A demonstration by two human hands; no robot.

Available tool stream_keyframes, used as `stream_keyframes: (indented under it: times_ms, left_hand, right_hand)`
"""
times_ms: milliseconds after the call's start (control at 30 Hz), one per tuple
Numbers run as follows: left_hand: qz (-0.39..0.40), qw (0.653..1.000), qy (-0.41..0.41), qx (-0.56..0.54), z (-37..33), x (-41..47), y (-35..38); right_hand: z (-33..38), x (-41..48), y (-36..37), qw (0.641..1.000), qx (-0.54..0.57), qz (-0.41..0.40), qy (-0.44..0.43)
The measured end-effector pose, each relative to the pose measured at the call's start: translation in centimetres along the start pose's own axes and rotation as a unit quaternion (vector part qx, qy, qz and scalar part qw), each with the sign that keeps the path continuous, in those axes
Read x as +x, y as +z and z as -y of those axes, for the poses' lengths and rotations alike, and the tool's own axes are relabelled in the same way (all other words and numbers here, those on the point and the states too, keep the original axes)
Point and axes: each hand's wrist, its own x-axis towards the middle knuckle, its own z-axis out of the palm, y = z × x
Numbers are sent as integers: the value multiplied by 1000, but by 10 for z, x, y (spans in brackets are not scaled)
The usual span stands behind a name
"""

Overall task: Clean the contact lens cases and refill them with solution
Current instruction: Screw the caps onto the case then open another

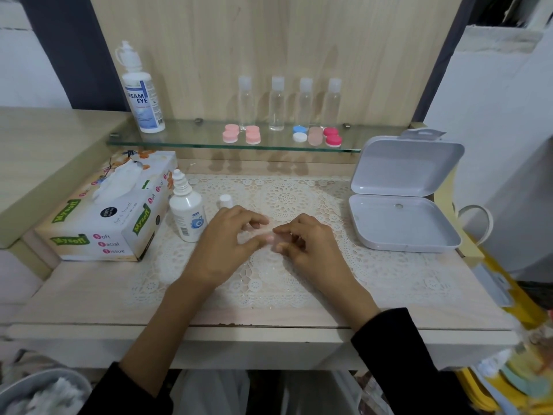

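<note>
Near the middle of the lace mat (389, 274), the left hand (230, 238) and the right hand (308, 244) meet, fingertips almost touching. Both have the fingers curled, and between them they pinch a pale pink case (276, 241). It is small and blurred, so I cannot tell if its lids are on or off.

Just left of the left hand stands a small solution bottle (187, 211) with its nozzle bare; a white cap (226, 201) stands on the mat just beside it, on the right. Further left lies a tissue box (110, 214), touching the bottle or nearly so.

At the right side of the mat a white box (404, 223) lies open and its lid stands up toward the far side.

On the far glass shelf (185, 138) a large solution bottle (143, 97) stands at the left end. Four clear bottles (276, 104) stand in a row, and before them lie more lens cases (253, 135) — pink ones in the middle, then blue and white, beige, and red to the right.
</note>
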Motion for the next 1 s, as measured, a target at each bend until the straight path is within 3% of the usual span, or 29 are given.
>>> stream_keyframes:
  times_ms: [100, 533, 1000]
  left_hand:
    - [30, 999, 6, 23, 4, -6, 3]
    - [19, 998, -19, 48, 2, -3, 2]
    - [-3, 999, -31, 10, 0, -2, 6]
  right_hand:
    - [1, -1, -1, 1000, 1, 3, -4]
    - [0, 0, -2, 999, -30, -16, 39]
    - [-4, 7, 0, 999, -46, -4, -27]
